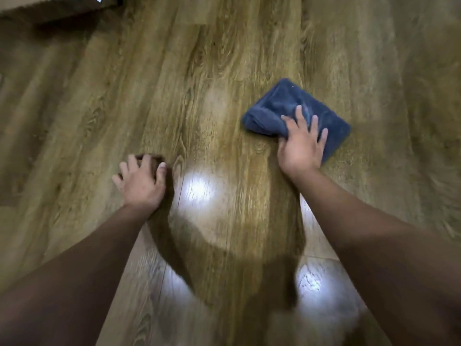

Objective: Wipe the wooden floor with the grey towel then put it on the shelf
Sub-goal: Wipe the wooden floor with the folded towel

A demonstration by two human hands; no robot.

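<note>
A person is leaning over a wooden floor [224, 71], wiping it with a folded grey towel [282, 106] that is lying at about two o'clock from the centre of the view. The right hand [303, 143] is pressing down on the towel's near edge, its fingers [300, 116] spreading out nearly straight across the cloth while the thumb is hooking round the left fold. The left hand [142, 178], down at eight o'clock and well apart from the towel, is bracing on the bare boards with its fingers splayed and slightly bent, holding nothing. Bright patches of light are glinting off the planks at six o'clock, between the two forearms. A dark edge of some furniture or mat [50, 8] is showing at eleven o'clock; what it is cannot be told. No shelf is appearing in view.

The wiping step appears to be under way. Doing it well likely means keeping the palm flat so the whole fold is meeting the wood, running strokes along the grain, overlapping each pass, and keeping the towel from bunching under the thumb. The shelf step is not yet begun.
</note>
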